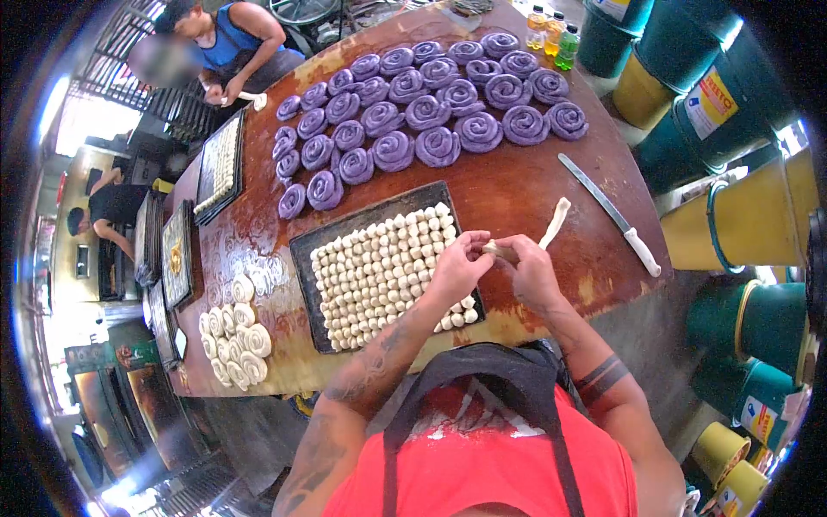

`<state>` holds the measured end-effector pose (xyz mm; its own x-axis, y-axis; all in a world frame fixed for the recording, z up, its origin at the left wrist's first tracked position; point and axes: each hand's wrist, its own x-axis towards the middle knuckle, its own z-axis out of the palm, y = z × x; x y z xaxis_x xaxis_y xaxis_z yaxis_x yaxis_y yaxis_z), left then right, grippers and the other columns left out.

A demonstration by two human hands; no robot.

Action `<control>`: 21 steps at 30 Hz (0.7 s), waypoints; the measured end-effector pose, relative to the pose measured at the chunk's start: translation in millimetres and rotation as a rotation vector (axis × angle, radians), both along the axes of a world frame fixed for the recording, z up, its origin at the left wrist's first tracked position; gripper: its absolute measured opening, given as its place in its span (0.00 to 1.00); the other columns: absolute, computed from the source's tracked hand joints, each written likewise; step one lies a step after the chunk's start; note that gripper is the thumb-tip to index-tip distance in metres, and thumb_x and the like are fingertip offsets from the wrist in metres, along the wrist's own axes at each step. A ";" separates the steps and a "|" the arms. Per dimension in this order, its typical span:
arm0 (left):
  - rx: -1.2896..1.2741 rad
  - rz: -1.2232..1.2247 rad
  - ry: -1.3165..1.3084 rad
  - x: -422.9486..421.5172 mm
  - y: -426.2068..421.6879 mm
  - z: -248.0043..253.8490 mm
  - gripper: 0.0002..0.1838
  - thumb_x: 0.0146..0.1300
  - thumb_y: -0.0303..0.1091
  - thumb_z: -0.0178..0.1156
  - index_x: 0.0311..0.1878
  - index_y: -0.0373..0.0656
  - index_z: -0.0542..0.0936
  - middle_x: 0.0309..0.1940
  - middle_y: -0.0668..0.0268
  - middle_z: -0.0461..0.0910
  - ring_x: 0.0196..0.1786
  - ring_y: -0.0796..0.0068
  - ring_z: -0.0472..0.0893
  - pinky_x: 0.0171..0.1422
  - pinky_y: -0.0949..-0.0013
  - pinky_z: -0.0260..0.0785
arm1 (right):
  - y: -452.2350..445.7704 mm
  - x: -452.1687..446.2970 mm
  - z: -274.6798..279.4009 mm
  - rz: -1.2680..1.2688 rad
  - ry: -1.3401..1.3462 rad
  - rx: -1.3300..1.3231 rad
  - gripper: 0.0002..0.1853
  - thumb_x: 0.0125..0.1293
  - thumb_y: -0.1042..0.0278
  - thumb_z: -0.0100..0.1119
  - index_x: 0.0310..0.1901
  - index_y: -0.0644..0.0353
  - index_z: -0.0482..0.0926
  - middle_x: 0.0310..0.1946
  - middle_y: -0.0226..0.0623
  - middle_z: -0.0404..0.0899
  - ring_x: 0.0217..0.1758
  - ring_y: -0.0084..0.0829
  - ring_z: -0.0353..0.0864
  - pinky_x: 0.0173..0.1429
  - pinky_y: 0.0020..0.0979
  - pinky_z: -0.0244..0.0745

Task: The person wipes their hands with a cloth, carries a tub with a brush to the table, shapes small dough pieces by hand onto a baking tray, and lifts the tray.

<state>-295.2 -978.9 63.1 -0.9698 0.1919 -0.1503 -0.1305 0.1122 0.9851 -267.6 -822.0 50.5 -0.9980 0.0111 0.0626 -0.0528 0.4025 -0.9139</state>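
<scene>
My left hand (463,261) and my right hand (529,274) meet over the right edge of a dark baking tray. Their fingers are closed on a small pale piece of dough (493,248) between them. A longer dough strip (556,222) stretches away just beyond my right hand; whether it joins the piece in my fingers is hidden. Below my left hand, the baking tray (303,258) carries tight rows of small dough balls (379,274), with my left forearm over its lower right part.
Purple dough spirals (431,112) cover the table's far side. A long knife (607,207) lies at right; white spirals (237,336) sit at left. Bottles (567,47) stand at the far edge. A co-worker (241,43) handles dough by another tray (220,164). Bins (702,103) line the right.
</scene>
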 end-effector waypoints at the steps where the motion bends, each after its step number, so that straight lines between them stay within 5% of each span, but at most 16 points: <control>1: 0.036 -0.021 -0.116 -2.4 -0.2 -4.6 0.10 0.63 0.28 0.64 0.45 0.32 0.81 0.37 0.64 0.84 0.38 0.73 0.84 0.47 0.70 0.77 | -0.4 -0.7 -1.9 0.019 0.097 0.073 0.11 0.55 0.74 0.65 0.41 0.64 0.80 0.41 0.49 0.82 0.46 0.47 0.83 0.51 0.39 0.78; 4: 0.126 -0.090 -0.427 -12.7 -11.5 -11.1 0.12 0.62 0.30 0.68 0.45 0.34 0.82 0.36 0.66 0.84 0.38 0.75 0.83 0.46 0.72 0.76 | -2.3 -6.8 5.4 0.093 0.095 0.147 0.10 0.54 0.74 0.66 0.39 0.64 0.81 0.40 0.50 0.83 0.45 0.47 0.84 0.50 0.39 0.78; 6: 0.162 -0.160 -0.584 -17.9 -24.2 -14.1 0.13 0.60 0.32 0.70 0.46 0.36 0.82 0.35 0.67 0.84 0.37 0.78 0.82 0.44 0.74 0.75 | 3.5 -10.6 13.9 0.180 -0.163 0.039 0.09 0.55 0.73 0.65 0.38 0.62 0.80 0.36 0.50 0.82 0.41 0.48 0.83 0.47 0.40 0.78; 8: -0.107 -0.146 -0.420 -28.5 -35.1 8.0 0.10 0.57 0.26 0.66 0.43 0.37 0.83 0.28 0.70 0.82 0.29 0.81 0.78 0.35 0.76 0.71 | 8.7 -13.8 13.7 0.223 -0.300 0.039 0.08 0.55 0.72 0.65 0.37 0.61 0.79 0.35 0.48 0.82 0.39 0.48 0.83 0.46 0.40 0.78; 9: -0.316 -0.098 -0.342 -42.5 -58.4 -2.2 0.14 0.56 0.30 0.64 0.46 0.38 0.83 0.32 0.66 0.84 0.38 0.79 0.82 0.45 0.74 0.75 | 9.5 -13.3 9.8 0.206 -0.248 0.029 0.07 0.55 0.74 0.64 0.36 0.62 0.79 0.33 0.46 0.81 0.37 0.44 0.82 0.44 0.38 0.77; 11: -0.222 0.208 -0.110 -73.7 -90.7 -39.9 0.15 0.52 0.24 0.64 0.45 0.38 0.83 0.35 0.69 0.83 0.33 0.81 0.79 0.43 0.75 0.74 | 7.7 -10.4 -8.5 0.173 -0.138 0.004 0.06 0.55 0.77 0.64 0.35 0.63 0.78 0.30 0.41 0.79 0.33 0.37 0.80 0.38 0.34 0.75; 14: -0.785 0.292 0.457 -106.4 -92.3 -57.0 0.14 0.56 0.25 0.63 0.47 0.40 0.83 0.38 0.62 0.84 0.40 0.68 0.83 0.50 0.67 0.75 | 8.1 -5.5 -49.7 0.467 0.420 0.432 0.06 0.56 0.74 0.65 0.36 0.62 0.80 0.31 0.41 0.81 0.35 0.43 0.80 0.42 0.38 0.76; 15: -0.764 0.232 0.440 -113.8 -85.1 -54.2 0.14 0.57 0.27 0.62 0.47 0.40 0.83 0.40 0.59 0.85 0.42 0.65 0.83 0.52 0.65 0.75 | 7.2 0.6 -56.1 0.461 0.336 0.402 0.06 0.58 0.71 0.66 0.36 0.61 0.81 0.34 0.42 0.82 0.39 0.47 0.80 0.46 0.41 0.76; 18: -0.633 0.138 0.157 -120.6 -58.8 -30.2 0.14 0.59 0.35 0.63 0.47 0.41 0.84 0.45 0.54 0.85 0.49 0.58 0.84 0.55 0.61 0.75 | 5.8 -3.9 -58.6 0.388 -0.185 0.220 0.07 0.67 0.64 0.59 0.37 0.58 0.80 0.33 0.40 0.81 0.44 0.45 0.80 0.52 0.45 0.75; 19: -0.757 0.057 0.176 -126.5 -62.1 -42.7 0.15 0.59 0.37 0.63 0.48 0.41 0.83 0.45 0.54 0.84 0.49 0.57 0.84 0.56 0.61 0.75 | 4.7 -2.4 -42.8 0.182 -0.439 -0.263 0.08 0.68 0.62 0.60 0.38 0.58 0.79 0.30 0.34 0.79 0.39 0.33 0.79 0.48 0.37 0.76; 20: -0.878 -0.029 0.197 -132.7 -64.7 -55.6 0.17 0.59 0.38 0.64 0.49 0.41 0.83 0.45 0.53 0.84 0.50 0.56 0.83 0.56 0.61 0.75 | 14.2 -5.9 -57.4 0.117 -0.352 -0.583 0.09 0.69 0.63 0.61 0.40 0.59 0.76 0.30 0.29 0.77 0.37 0.25 0.76 0.44 0.31 0.75; 21: -0.927 -0.057 0.262 -131.6 -66.0 -58.5 0.17 0.59 0.39 0.64 0.49 0.40 0.83 0.44 0.53 0.84 0.49 0.55 0.83 0.56 0.58 0.74 | 28.6 -10.3 -49.3 0.066 -0.463 -0.717 0.09 0.68 0.63 0.62 0.40 0.60 0.76 0.31 0.28 0.77 0.35 0.24 0.75 0.40 0.30 0.74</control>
